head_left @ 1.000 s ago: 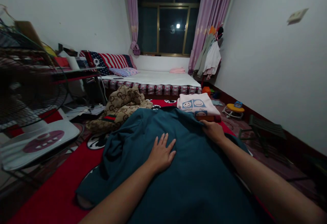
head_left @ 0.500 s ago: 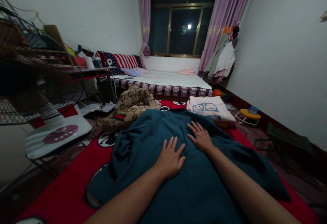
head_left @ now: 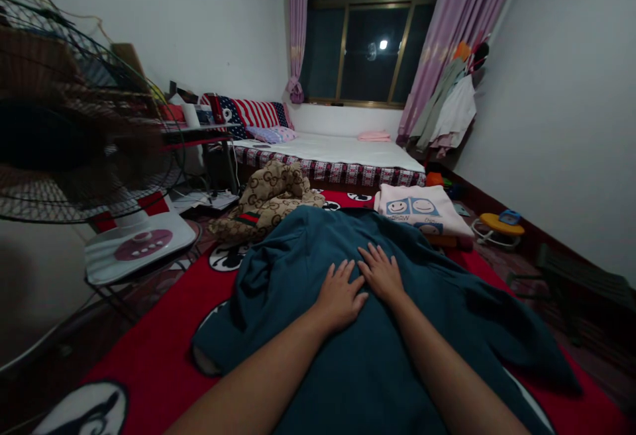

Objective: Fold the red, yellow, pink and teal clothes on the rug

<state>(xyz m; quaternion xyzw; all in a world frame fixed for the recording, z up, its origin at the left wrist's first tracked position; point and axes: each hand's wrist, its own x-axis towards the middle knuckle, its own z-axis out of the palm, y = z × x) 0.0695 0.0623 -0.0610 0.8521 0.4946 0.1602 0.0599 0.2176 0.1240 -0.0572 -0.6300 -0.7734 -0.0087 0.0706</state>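
Note:
A dark teal long-sleeved garment (head_left: 368,355), possibly a jacket or shirt, lies spread out in front of me with its collar end away from me. My left hand (head_left: 340,294) rests flat on its middle with the fingers stretched out. Close beside it, my right hand (head_left: 381,272) also lies flat on the cloth, fingers spread and almost touching the left fingertips. One sleeve is bunched at the left, and the other reaches out to the right. Beneath the garment is a red blanket (head_left: 149,349) with black and white round prints.
A brown patterned garment (head_left: 271,193) lies crumpled beyond on the left. A folded pink garment (head_left: 422,208) sits at the far right. An electric fan (head_left: 144,243) stands on a chair at left. A yellow stool (head_left: 501,224) and a dark folding stool (head_left: 581,276) stand at right.
My right hand has slid left and slightly toward me over the cloth, closer to my left hand. The whole view has shifted, so the room appears further right.

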